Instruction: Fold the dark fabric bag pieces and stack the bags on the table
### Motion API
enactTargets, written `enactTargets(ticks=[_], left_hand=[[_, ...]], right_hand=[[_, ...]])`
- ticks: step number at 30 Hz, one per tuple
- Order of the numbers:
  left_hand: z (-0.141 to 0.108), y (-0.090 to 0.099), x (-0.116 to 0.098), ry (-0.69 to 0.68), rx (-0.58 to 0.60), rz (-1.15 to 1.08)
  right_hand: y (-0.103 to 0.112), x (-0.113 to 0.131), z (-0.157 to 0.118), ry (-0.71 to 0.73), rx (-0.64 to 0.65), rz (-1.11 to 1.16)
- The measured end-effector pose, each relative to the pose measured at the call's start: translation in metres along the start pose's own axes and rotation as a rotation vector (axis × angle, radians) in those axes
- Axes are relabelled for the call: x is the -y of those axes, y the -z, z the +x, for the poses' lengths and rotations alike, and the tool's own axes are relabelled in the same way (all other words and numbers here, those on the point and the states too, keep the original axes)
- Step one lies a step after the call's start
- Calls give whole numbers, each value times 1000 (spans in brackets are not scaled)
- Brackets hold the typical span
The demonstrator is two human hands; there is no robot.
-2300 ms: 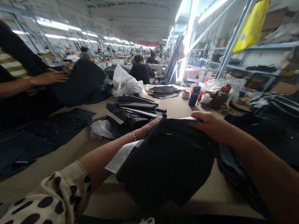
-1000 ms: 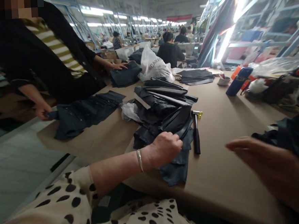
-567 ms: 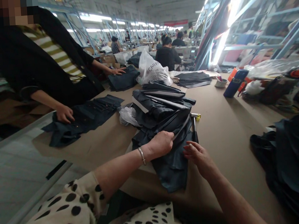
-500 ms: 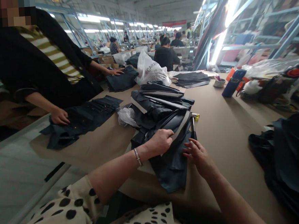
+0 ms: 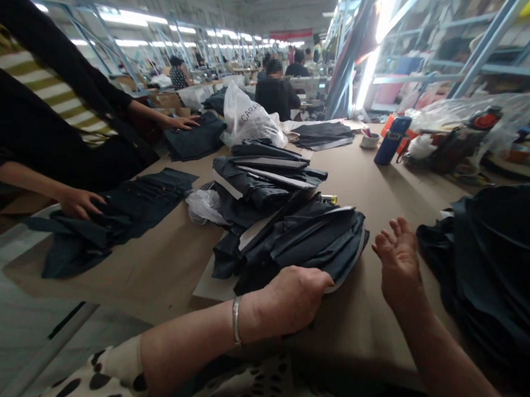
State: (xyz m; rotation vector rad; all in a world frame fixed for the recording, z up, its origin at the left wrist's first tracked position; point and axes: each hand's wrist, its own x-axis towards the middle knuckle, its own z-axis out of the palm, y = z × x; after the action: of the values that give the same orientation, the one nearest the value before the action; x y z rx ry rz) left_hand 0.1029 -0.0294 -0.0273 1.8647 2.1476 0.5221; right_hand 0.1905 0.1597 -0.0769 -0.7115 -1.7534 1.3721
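Note:
My left hand [image 5: 294, 299], with a bangle at the wrist, is closed on the near corner of a bundle of dark fabric pieces [image 5: 304, 238] with a pale edge. The bundle is fanned out on the table at the front of a larger heap of dark fabric pieces [image 5: 264, 180] with pale strips between them. My right hand [image 5: 400, 255] is raised to the right of the bundle, palm showing and fingers stretched, touching nothing. A small yellow-ended tool [image 5: 328, 199] shows behind the bundle, its handle hidden.
A co-worker's hands [image 5: 81, 202] lie on dark fabric [image 5: 125, 208] at the left. Around the table stand a white plastic bag [image 5: 247, 115], a blue bottle-like object [image 5: 392, 141], a small cup [image 5: 370, 140] and, at the right, a large dark garment pile [image 5: 509, 254].
My left hand has pulled the fabric bundle nearer and spread it to the right, over the tool's handle. My right hand has moved right, away from the fabric. The view has shifted right.

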Motion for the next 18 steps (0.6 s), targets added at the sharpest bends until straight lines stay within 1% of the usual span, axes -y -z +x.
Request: enactTargets(ticks=[1, 2, 3, 5, 6, 7, 8, 10, 11, 12, 13, 15, 17, 18], left_hand=[[1, 0, 1, 9, -19, -13], [2, 1, 1, 7, -32, -27], [3, 2, 1, -8, -35, -33], [6, 5, 1, -59, -15, -20], [7, 6, 0, -75, -9, -9], [9, 8, -2, -76, -13, 5], [10, 9, -4, -63, -24, 20], [13, 10, -9, -53, -42, 63], [13, 9, -13, -80, -35, 98], [13, 8, -17, -129, -16, 140], [12, 7, -21, -191, 5, 183], [10, 3, -29, -294, 32, 251], [10, 0, -33, -327, 28, 281], [10, 0, -33, -327, 22, 285]], right_hand=[[11, 1, 3, 69, 3, -89], [20, 2, 4, 157, 35, -194], [27, 6, 4, 265, 106, -311], [35, 13, 0, 511, 316, -551], [37, 16, -3, 606, 414, -628], [37, 18, -6, 659, 467, -666], [38, 19, -8, 670, 457, -666], [39, 18, -11, 583, 318, -584], [41, 16, -13, 526, 267, -541], [42, 13, -14, 490, 252, -520], [45, 10, -17, 493, 273, -526], [51, 4, -24, 592, 359, -635], [60, -1, -31, 713, 411, -784], [65, -2, -33, 747, 432, -837]])
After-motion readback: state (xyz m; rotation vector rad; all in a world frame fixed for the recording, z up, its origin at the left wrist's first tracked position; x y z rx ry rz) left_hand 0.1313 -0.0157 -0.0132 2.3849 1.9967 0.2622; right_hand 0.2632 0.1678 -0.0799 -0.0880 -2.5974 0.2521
